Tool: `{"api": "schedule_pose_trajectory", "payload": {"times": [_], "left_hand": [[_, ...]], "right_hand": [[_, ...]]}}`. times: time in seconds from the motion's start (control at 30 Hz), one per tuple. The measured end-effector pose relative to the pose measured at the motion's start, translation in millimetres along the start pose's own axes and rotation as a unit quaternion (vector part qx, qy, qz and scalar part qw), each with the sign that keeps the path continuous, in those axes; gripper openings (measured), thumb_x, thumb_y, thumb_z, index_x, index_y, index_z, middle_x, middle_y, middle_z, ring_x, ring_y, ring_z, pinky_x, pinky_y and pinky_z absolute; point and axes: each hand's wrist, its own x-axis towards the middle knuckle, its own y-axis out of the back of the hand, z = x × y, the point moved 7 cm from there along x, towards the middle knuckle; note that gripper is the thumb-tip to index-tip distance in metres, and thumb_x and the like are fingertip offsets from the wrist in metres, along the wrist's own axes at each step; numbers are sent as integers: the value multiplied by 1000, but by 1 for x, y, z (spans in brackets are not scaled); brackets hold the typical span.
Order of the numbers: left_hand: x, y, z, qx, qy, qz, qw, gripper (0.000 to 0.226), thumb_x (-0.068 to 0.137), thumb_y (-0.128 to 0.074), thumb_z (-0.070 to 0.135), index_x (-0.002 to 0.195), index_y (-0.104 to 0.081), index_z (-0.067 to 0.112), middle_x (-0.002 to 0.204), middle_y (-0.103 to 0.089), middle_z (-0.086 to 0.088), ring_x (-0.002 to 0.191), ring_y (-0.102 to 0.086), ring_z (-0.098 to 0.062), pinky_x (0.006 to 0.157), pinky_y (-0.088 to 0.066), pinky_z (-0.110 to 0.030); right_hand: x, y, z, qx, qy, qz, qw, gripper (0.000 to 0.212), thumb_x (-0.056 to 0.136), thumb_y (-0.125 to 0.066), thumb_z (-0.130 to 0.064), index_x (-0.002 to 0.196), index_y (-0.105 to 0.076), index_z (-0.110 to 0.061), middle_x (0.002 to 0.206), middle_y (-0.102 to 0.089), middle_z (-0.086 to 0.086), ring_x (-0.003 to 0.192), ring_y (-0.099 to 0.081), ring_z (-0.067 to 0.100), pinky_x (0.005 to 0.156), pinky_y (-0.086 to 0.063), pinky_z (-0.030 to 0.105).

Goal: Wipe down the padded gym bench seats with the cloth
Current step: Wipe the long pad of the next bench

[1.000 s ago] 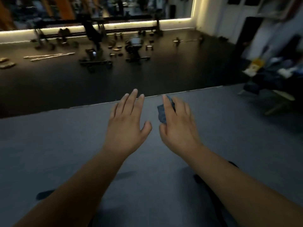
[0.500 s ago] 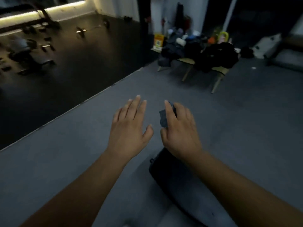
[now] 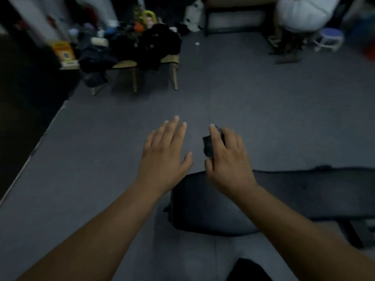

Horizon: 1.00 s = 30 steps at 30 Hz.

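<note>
A black padded gym bench (image 3: 294,191) lies below my arms, running from the centre to the right edge. My right hand (image 3: 227,159) hovers over its left end and grips a small dark blue cloth (image 3: 208,145) bunched between thumb and fingers. Most of the cloth is hidden behind the hand. My left hand (image 3: 165,155) floats beside it to the left, fingers straight and spread, holding nothing, above the grey floor just off the bench's end.
Grey carpet floor (image 3: 101,159) surrounds the bench. A low wooden table (image 3: 129,65) piled with dark clothes and bottles stands at the back left. A person in white (image 3: 304,13) sits by a small stool (image 3: 330,37) at the back right. Dark flooring lies left.
The view has swung right, away from the dark gym floor. The bench has come into full view under my hands. Both hands keep the same pose, cloth still in the right.
</note>
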Motion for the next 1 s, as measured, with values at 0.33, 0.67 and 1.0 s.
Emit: {"api": "schedule_pose_trajectory", "payload": {"times": [0.33,0.67,1.0], "left_hand": [[91,-75,82,-51,-244,-79,965,73,89,-43,48,153,-31,15,163,-25,-6,147,-28,-26,118,-28,-49],[172,-120,168,-91,-455,-128,876,72,91,-40,48,155,-24,17,165,-19,-6,150,-23,-25,119,-27,-49],[204,-137,200,-132,-704,-164,678,74,92,-34,52,156,-22,18,165,-17,-5,150,-19,-24,119,-20,-46]], "right_hand": [[-31,-8,100,-45,-264,48,962,69,83,-41,-29,148,-40,-3,127,-46,15,111,-45,31,98,-45,50],[-37,11,159,-134,-455,124,872,68,83,-40,-30,146,-41,-3,133,-42,15,119,-41,33,100,-46,52],[-35,-13,94,-217,-689,243,647,70,81,-44,-24,148,-41,-4,136,-37,14,119,-36,32,97,-48,53]]}}
